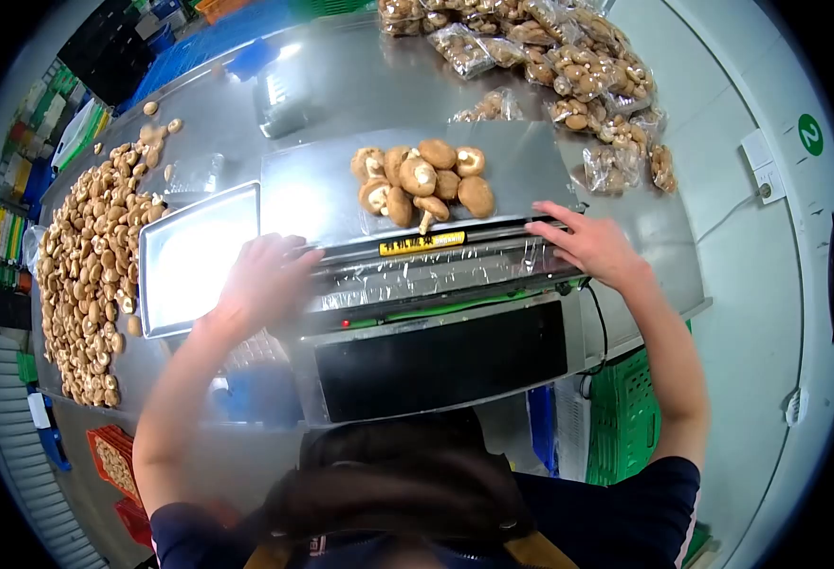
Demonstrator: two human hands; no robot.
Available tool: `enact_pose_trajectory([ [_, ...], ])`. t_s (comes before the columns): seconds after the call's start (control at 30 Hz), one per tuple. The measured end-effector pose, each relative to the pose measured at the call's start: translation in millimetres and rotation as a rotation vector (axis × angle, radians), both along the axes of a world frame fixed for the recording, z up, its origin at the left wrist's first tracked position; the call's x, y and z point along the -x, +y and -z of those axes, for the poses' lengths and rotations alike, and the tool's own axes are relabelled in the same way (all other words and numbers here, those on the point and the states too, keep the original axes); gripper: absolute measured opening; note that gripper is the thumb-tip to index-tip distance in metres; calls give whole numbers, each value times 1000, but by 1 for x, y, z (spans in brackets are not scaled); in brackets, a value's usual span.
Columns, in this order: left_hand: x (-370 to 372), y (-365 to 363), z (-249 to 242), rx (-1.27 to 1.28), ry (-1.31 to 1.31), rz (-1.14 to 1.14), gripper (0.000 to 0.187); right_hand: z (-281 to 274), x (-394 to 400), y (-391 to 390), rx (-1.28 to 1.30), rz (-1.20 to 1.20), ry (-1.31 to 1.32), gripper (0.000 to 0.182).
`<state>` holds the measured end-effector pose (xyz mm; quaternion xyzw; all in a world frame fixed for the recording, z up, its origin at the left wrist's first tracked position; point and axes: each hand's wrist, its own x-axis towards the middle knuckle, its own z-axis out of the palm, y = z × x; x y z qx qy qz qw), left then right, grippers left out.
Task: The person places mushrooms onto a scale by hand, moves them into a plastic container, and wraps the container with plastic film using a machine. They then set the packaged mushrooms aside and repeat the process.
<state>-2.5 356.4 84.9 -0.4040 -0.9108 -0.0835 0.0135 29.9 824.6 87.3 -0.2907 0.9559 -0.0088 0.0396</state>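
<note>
A pile of shiitake mushrooms sits on a sheet of clear plastic film spread over the steel table. In front of it runs the film wrapper's roller bar, with a yellow printed label strip at its middle. At the bar's left end is my left hand, slightly blurred, its fingertips by the film; whether they grip it I cannot make out. My right hand is at the right end, fingers stretched out and apart along the film's near edge. A black panel forms the wrapper's front.
A shiny metal tray lies left of the wrapper, beside a big heap of loose shiitake. Several bagged mushrooms are piled at the back right. Below the table's right side stands a green crate; a black cable hangs nearby.
</note>
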Motion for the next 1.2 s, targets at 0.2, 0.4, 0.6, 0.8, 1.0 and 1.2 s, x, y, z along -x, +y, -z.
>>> enact_pose_trajectory([
  [0.2,-1,15,28,-198,57,194,29,45,4,-8,532,-97,-37,39],
  [0.4,-59,-39,-45,-922,-549,-268,16,-54,-45,-7,938,169,-110,15],
  [0.6,124,33,-22,-1064,-118,-360,35,-37,123,-58,901,240,385,36],
  [0.8,96,66,46,-428,-267,-304,61,26,116,-66,657,336,-149,44],
  [1.0,1,60,-49,-784,-1236,-421,22,-58,-4,-81,974,541,-552,28],
  [1.2,-95,55,7,-689,-1378,-648,20,8,-104,-101,1005,831,-730,28],
])
